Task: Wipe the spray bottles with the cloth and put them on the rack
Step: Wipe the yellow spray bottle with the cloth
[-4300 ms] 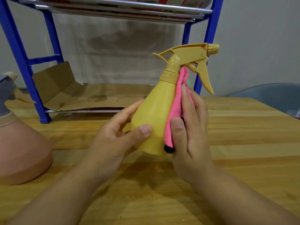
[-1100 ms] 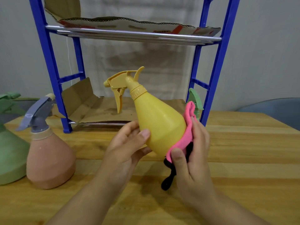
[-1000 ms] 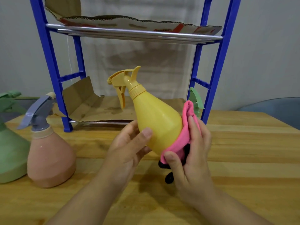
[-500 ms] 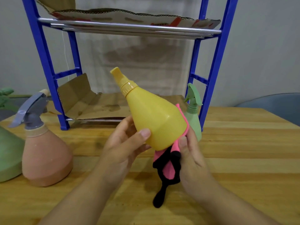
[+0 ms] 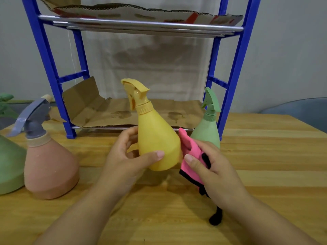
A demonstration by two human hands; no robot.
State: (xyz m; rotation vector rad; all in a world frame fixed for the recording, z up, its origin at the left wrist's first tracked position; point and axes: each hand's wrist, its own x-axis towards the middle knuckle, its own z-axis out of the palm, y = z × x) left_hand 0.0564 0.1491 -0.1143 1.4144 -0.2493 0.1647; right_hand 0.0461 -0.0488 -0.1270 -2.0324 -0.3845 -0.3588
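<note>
My left hand (image 5: 126, 157) grips a yellow spray bottle (image 5: 156, 137) around its lower body and holds it nearly upright above the wooden table (image 5: 256, 156). My right hand (image 5: 210, 165) holds a pink cloth with black trim (image 5: 190, 160) just right of the bottle, barely touching its side. A small green spray bottle (image 5: 207, 129) stands behind the cloth at the blue rack's (image 5: 235, 68) right front post. A pink bottle with a grey trigger (image 5: 47, 163) stands at the left, beside a large green bottle (image 5: 8, 165) cut by the frame edge.
The rack's lower shelf holds a sheet of stained cardboard (image 5: 115, 112); its upper shelf carries more cardboard (image 5: 141, 11). A grey-blue chair back (image 5: 299, 108) shows at the far right behind the table.
The yellow bottle has turned more upright, its trigger head now facing away. My right hand has drawn the cloth off the bottle's side to the right.
</note>
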